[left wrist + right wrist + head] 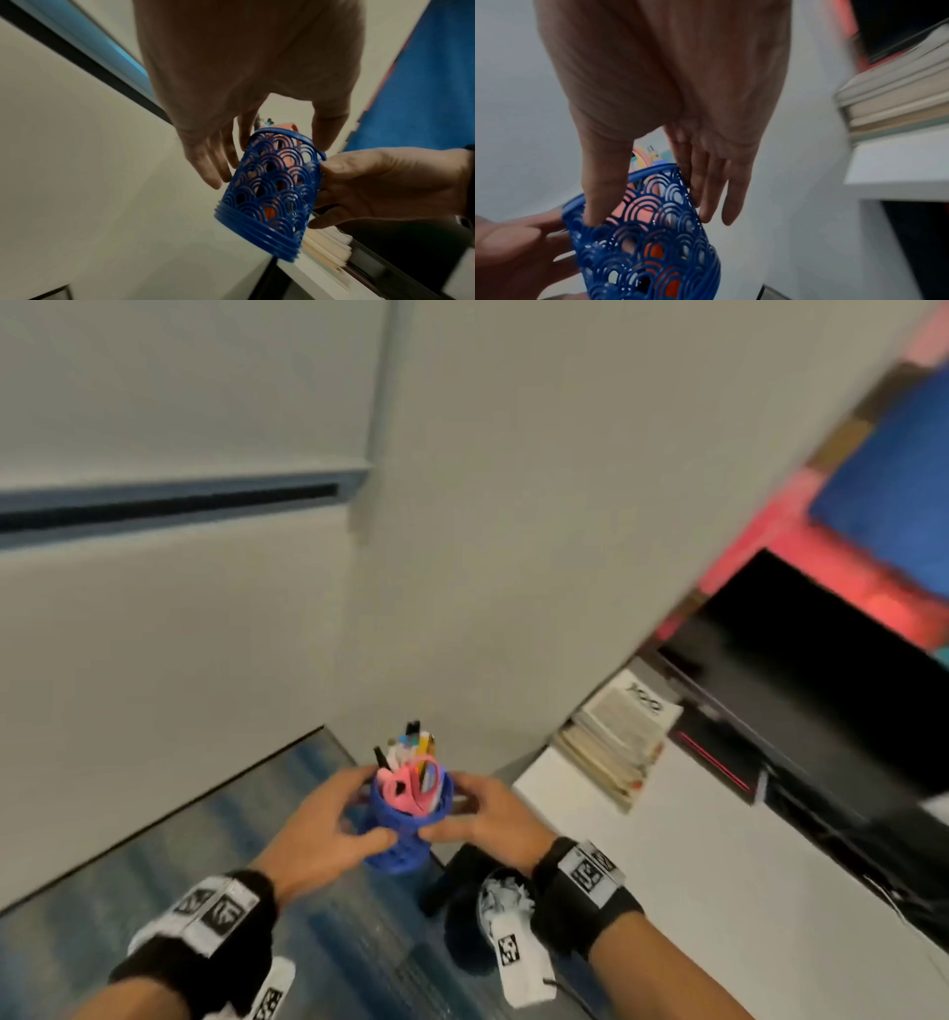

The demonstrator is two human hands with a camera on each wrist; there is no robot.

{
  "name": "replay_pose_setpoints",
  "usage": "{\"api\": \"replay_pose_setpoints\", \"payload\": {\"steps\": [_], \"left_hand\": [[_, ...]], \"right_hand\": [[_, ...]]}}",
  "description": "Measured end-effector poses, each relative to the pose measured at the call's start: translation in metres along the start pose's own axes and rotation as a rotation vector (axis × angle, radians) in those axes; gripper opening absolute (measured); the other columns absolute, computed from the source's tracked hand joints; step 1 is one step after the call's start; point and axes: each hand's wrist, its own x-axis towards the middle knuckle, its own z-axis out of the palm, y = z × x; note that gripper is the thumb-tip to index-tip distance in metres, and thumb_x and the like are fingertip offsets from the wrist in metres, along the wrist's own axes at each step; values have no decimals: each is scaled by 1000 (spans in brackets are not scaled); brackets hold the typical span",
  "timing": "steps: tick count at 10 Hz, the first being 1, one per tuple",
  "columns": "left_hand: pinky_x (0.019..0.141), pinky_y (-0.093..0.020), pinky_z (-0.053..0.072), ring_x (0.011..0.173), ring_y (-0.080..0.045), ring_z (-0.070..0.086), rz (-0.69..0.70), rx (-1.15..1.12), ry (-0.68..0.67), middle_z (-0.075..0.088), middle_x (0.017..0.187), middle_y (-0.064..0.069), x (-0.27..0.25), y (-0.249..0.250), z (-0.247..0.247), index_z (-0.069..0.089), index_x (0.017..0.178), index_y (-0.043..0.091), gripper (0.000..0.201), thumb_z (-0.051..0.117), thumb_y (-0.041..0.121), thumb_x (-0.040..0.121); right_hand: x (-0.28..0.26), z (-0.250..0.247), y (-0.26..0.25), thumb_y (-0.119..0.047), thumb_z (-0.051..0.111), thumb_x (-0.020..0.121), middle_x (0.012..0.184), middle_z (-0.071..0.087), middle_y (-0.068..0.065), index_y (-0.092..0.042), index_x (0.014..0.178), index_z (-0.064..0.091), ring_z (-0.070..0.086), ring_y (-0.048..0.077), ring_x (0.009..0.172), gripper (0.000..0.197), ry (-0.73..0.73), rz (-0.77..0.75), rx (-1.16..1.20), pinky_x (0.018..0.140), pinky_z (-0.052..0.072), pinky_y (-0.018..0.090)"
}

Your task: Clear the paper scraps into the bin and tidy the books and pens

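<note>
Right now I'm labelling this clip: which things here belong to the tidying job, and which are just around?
Job:
blue pen holder, held by left hand and right hand
pens
pink scissors
stack of books
bin with paper scraps

Around:
white desk
monitor

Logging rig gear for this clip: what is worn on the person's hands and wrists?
Both hands, left hand and right hand, are bare. Each wrist carries a black strap with white tags printed with black square markers, left band and right band. Forearms are bare.
</note>
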Motion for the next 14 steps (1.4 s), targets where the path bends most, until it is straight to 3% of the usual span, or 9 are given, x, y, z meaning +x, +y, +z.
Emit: {"api": "replay_pose_setpoints", "payload": {"steps": [1,4,5,6,7,9,10,12,14], "left_hand": [[84,-18,50,97,4,61,67,63,-127,62,110,23,26,34,47,57,99,63,40,66,55,60],[91,-42,53,97,-16,67,5,89,-408,70,109,3,108,116,253,65,78,47,23,49,58,91],[81,-43,57,91,-23,69,-44,105,-431,73,99,-1,149,137,324,72,83,34,36,47,58,91],[72,-36,57,93,-23,69,-138,48,-392,72,102,-4,197,154,395,69,99,25,36,45,51,95],[77,-35,57,101,-19,65,-215,17,-350,67,113,3,242,165,453,59,109,37,31,41,57,94],[79,-31,53,96,-15,64,-281,-5,-281,68,103,4,306,189,506,61,107,28,32,37,48,99],[68,-25,56,90,-16,66,-253,26,-210,69,95,2,326,191,516,63,105,23,31,40,44,99],[89,-50,54,93,-21,69,-196,50,-112,71,97,1,333,158,525,65,97,32,32,54,57,81],[86,-48,54,84,-22,69,-191,187,-47,68,95,2,325,138,523,60,101,23,19,49,39,96]], "right_hand": [[-48,-49,22,-15,82,71,119,69,1,-20,126,61,65,19,110,59,154,6,13,99,50,39],[-159,-197,121,-35,82,71,114,69,-15,-34,125,61,62,1,96,58,504,105,-43,72,47,17],[-169,-262,163,-29,82,71,116,68,-16,-32,128,59,63,3,103,61,554,109,-49,77,49,19],[-157,-329,208,-21,81,73,116,68,-10,-29,132,55,63,1,81,64,590,105,-19,69,48,15],[-134,-384,246,-17,78,76,115,67,-5,-28,136,49,59,2,67,67,632,120,-25,67,45,12],[-83,-454,287,-15,78,77,126,61,-1,-20,140,43,61,17,107,72,584,145,29,97,50,36],[-71,-472,294,-8,73,79,129,59,-1,-17,139,44,56,12,114,67,588,122,113,101,47,32],[-67,-474,311,-9,65,86,131,55,-5,-24,144,35,63,18,109,67,549,114,195,94,53,32],[-72,-472,322,-23,68,86,126,55,-4,-22,135,46,60,14,109,54,538,190,228,96,51,34]]}}
